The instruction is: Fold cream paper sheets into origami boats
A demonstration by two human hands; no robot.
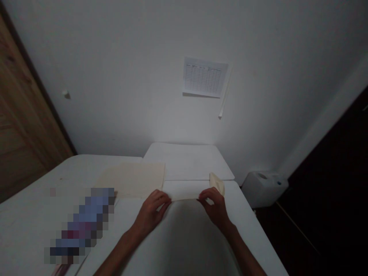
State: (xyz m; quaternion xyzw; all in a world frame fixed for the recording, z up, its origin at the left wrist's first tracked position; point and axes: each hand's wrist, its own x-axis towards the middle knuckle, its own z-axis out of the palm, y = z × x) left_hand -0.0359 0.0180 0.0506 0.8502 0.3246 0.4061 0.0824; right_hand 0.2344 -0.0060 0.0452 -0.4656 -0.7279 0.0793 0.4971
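Between my two hands stretches the thin edge of a cream piece of fabric, held close above the white table. My left hand pinches its left end between thumb and fingers. At the other end, my right hand has a similar pinch. A loose, folded cream flap sticks up just behind my right hand and looks like part of the same fabric. Flat on the table, beyond and left of my left hand, lies a larger cream sheet.
White tabletops meet at a seam near the wall. A pixelated bluish object lies at left. On the wall hangs a printed sheet. A white box-like stool stands right of the table; a wooden door is at left.
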